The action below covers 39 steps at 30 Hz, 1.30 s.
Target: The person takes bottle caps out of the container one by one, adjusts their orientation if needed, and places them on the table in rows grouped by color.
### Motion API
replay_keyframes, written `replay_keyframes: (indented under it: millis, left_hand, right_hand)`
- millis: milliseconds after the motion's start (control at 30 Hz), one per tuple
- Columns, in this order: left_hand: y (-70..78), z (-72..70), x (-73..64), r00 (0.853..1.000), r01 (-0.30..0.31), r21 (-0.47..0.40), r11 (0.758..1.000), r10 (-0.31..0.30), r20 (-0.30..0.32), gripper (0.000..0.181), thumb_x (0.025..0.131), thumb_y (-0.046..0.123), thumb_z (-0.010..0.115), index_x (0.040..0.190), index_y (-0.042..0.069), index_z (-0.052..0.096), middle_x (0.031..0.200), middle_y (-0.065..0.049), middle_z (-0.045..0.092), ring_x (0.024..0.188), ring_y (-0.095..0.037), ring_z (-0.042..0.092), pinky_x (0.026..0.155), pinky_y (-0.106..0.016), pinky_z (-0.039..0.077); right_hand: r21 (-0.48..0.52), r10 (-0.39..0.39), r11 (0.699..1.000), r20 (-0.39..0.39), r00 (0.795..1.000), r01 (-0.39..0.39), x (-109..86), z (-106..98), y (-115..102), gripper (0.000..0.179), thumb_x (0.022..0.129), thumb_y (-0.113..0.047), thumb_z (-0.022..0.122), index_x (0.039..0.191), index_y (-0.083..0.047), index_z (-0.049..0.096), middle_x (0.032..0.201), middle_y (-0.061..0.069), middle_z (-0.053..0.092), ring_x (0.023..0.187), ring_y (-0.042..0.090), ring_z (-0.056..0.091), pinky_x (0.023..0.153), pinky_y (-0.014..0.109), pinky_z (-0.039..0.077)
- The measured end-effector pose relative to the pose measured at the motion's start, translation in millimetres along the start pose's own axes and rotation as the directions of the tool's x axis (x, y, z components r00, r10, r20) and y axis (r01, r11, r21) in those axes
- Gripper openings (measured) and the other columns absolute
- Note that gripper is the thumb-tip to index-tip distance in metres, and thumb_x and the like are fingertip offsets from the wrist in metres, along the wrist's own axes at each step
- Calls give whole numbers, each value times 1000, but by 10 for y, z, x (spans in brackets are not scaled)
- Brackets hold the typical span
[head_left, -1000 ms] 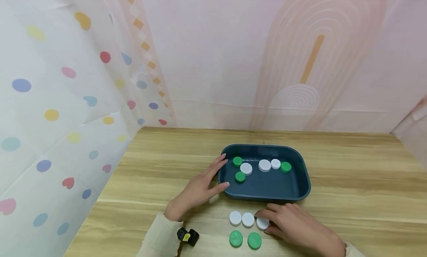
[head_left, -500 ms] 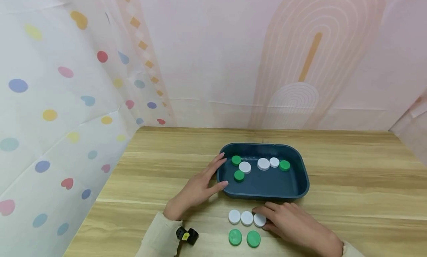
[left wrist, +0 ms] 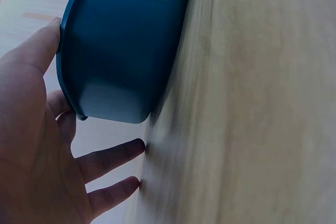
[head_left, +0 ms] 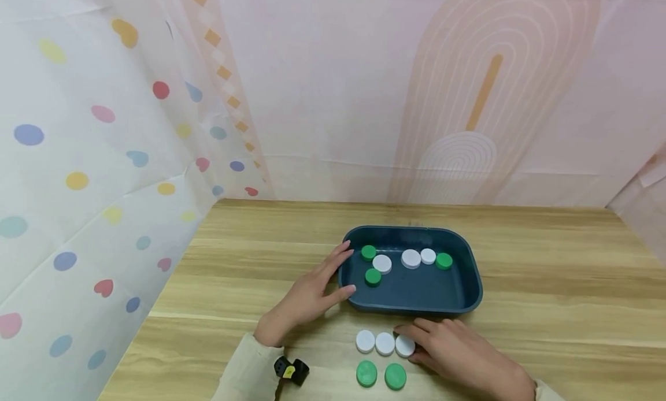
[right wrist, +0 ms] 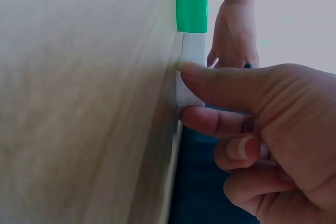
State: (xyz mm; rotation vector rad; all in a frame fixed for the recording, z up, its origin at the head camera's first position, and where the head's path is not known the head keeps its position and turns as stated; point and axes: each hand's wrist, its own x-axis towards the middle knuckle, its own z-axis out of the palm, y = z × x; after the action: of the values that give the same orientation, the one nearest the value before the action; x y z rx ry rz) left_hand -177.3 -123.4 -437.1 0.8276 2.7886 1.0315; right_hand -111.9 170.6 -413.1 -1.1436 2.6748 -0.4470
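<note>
My left hand (head_left: pixel 309 294) rests on the left end of the dark blue tray (head_left: pixel 416 307), fingers fairly straight and spread, with thumb and fingertips at its rim. In the left wrist view, two fingers (left wrist: pixel 113 161) reach down beside the tray toward the tabletop. My right hand (head_left: pixel 463 355) pinches a white bottle cap (head_left: pixel 405 346) between thumb and index finger, down at the table; its other fingers are curled. That cap ends a row with a white cap (head_left: pixel 385 344) and another white cap (head_left: pixel 365 341). Nearer me lie a green cap (head_left: pixel 366 374) and a second green cap (head_left: pixel 395 377).
Inside the tray are several loose green and white caps, among them a large white cap (head_left: pixel 411 259) and a green cap (head_left: pixel 444 261). A black device (head_left: pixel 291 370) sits at the left sleeve. Patterned cloth (head_left: pixel 333 100) hangs behind the wooden table (head_left: pixel 546 262).
The right hand has slid the white cap slightly left, up against the middle white cap in the row. The left hand keeps its place on the tray.
</note>
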Motion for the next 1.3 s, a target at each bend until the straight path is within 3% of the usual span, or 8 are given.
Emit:
replay_keyframes:
  millis: [367, 700, 867, 1067, 1300]
  left_hand:
    - [3, -7, -8, 1000, -1, 2, 1000, 1, -2, 68, 96, 51, 51, 153, 26, 23, 158, 16, 8, 139, -21, 29, 100, -50, 40]
    - [-10, 13, -1, 1000, 1, 4, 1000, -1, -1, 68, 96, 51, 51, 153, 26, 23, 158, 18, 7, 139, -22, 29, 99, -51, 41]
    - [-25, 17, -2, 1000, -1, 7, 1000, 1, 1, 68, 96, 51, 51, 153, 27, 23, 157, 18, 7, 139, -21, 28, 99, -51, 41]
    - [-24, -3, -14, 1000, 6, -2, 1000, -6, 2, 69, 95, 51, 51, 153, 27, 22, 158, 18, 7, 139, -20, 29, 99, -50, 41]
    - [-17, -2, -4, 1000, -5, -6, 1000, 5, 9, 68, 96, 49, 51, 153, 23, 24, 158, 17, 8, 138, -22, 30, 98, -49, 42]
  right_hand:
    - [9, 3, 1000, 18, 1000, -4, -38, -69, 17, 35, 92, -31, 65, 125, -22, 62, 94, -17, 56, 71, -5, 47, 65, 24, 47]
    - [44, -160, 986, -39, 986, 162, -77, -135, 87, 31, 91, -27, 67, 122, -25, 63, 95, -16, 58, 67, -7, 46, 60, 15, 44]
    - [40, -261, 963, -109, 959, 266, -71, -147, 104, 32, 89, -28, 70, 120, -27, 64, 96, -17, 59, 65, -8, 45, 59, 8, 39]
    - [-2, -330, 942, -184, 926, 335, -37, -250, 92, 37, 86, -29, 73, 122, -30, 62, 93, -17, 55, 61, -6, 42, 55, 4, 31]
    - [-89, -403, 914, -314, 859, 396, 61, -453, 188, 47, 82, -29, 77, 126, -30, 60, 93, -14, 55, 58, -6, 39, 55, 3, 29]
